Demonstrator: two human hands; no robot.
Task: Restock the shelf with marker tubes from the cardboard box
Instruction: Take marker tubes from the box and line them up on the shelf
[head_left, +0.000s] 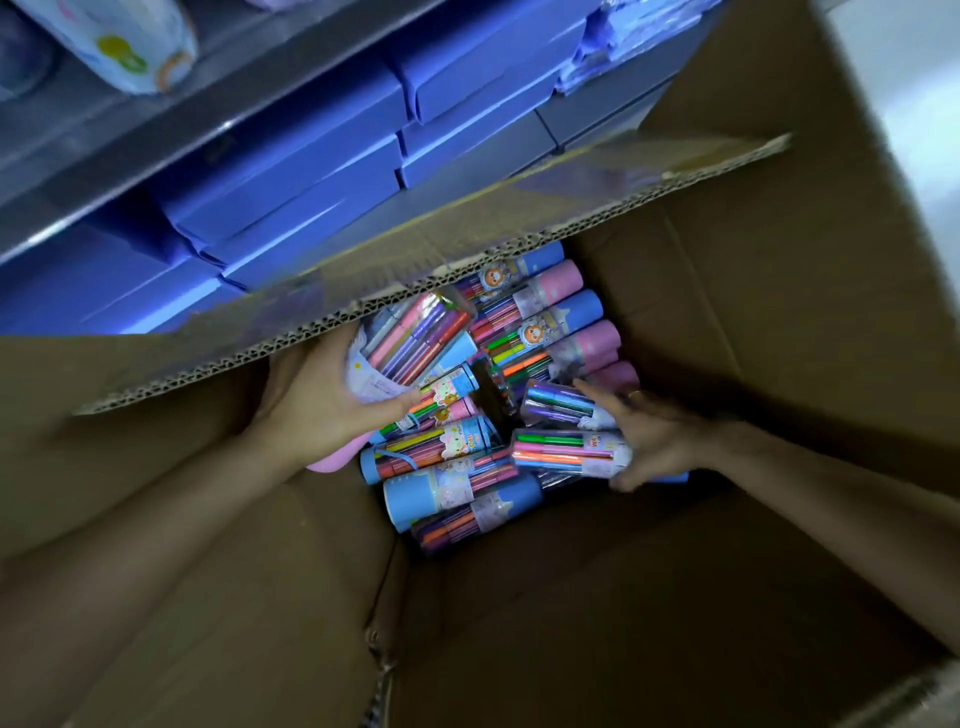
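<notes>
Both my arms reach down into a deep cardboard box (727, 322). At its bottom lie several clear marker tubes (545, 332) with blue or pink caps, full of coloured pens. My left hand (322, 400) grips one tube (415, 338) from below, tilted up toward the box flap. My right hand (649, 431) curls its fingers round the end of another tube (566, 454) lying across the pile; a second tube (558, 405) lies just above its fingers. A pink cap (332, 460) shows under my left wrist.
A corrugated box flap (415, 260) hangs over the far side of the opening, hiding part of the pile. Beyond it, grey shelves (130, 150) hold stacked blue flat boxes (322, 176). A printed pale-blue cylinder (135, 47) lies on the upper shelf, top left.
</notes>
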